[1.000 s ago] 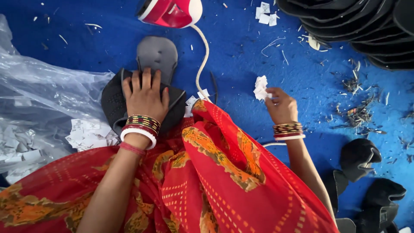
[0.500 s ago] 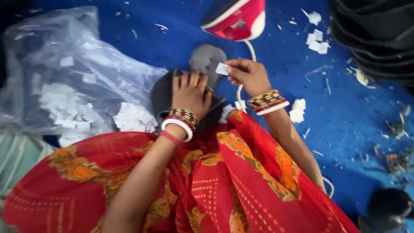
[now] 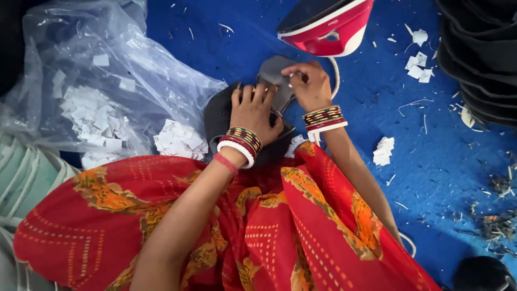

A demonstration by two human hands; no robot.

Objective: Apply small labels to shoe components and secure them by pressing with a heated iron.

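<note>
My left hand (image 3: 254, 110) lies flat, fingers spread, on a stack of dark grey shoe-shaped pieces (image 3: 221, 116) resting on the blue floor by my knee. Just beyond it my right hand (image 3: 308, 86) presses a small white paper label onto the grey piece (image 3: 272, 70) on top of the stack; the label is mostly hidden under the fingers. Both wrists carry striped bangles. A red patterned cloth (image 3: 280, 226) covers my lap below the hands.
A red and white iron (image 3: 328, 24) stands behind the stack, its white cord running down past my right wrist. A clear plastic bag (image 3: 102, 81) with white labels lies left. Loose labels (image 3: 383, 151) sit right. Dark stacked pieces (image 3: 479, 48) fill the far right corner.
My right hand has come in from the right with a white label and now presses it on the top grey piece. The left hand has stayed on the stack. The view shifted.
</note>
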